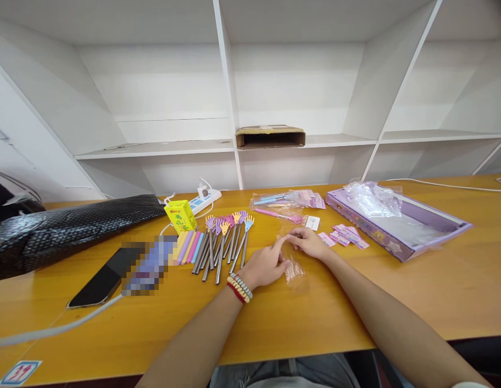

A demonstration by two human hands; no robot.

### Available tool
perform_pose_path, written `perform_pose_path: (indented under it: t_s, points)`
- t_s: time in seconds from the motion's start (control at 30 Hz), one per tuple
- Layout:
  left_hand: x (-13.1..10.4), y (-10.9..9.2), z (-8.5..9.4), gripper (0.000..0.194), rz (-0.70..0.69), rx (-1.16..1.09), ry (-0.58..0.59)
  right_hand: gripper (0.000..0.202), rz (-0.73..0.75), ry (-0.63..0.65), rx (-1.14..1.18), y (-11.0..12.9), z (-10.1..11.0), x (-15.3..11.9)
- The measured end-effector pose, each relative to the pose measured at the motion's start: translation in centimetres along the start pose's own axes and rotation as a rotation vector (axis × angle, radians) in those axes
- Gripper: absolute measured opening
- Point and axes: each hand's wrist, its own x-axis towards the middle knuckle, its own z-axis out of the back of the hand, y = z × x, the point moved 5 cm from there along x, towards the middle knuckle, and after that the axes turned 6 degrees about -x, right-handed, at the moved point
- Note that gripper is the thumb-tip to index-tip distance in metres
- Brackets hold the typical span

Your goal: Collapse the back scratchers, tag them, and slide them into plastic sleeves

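My left hand and my right hand meet over the table, fingertips together at the top of a small clear plastic bag. Both hands are closed on the bag, though the exact grip is partly hidden. Left of them lie several metal back scratcher rods with small coloured hand-shaped heads. Beside the rods is a row of coloured handle tubes. Just beyond my hands, a pink stick lies near a white tag. Several small printed cards are right of my right hand.
An open purple box with clear plastic stands at the right. Packaged items lie at the back. On the left are a yellow carton, a power strip, a phone and a black wrapped bundle.
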Motion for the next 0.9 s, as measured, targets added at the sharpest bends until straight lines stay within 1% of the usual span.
perform_pose_path:
  t_s: [0.17,0.4,0.57,0.73,0.9]
  points:
    - [0.1,0.0,-0.2,0.053,-0.017,-0.008,0.02,0.031,0.041,0.017,-0.067,0.1,-0.2,0.0]
    - [0.1,0.1,-0.3,0.055,-0.036,-0.021,0.016,0.026,0.047,0.03,-0.046,-0.2,-0.3,0.1]
    - [0.1,0.2,-0.3,0.057,-0.024,-0.006,0.016,0.028,0.038,0.033,-0.045,-0.2,-0.3,0.1]
    - [0.1,0.2,-0.3,0.056,-0.037,0.0,0.002,0.031,-0.001,0.007,0.037,-0.5,-0.2,0.2]
    - [0.1,0.1,-0.2,0.042,-0.065,0.055,-0.025,0.031,-0.058,-0.035,0.181,-0.9,0.2,0.3]
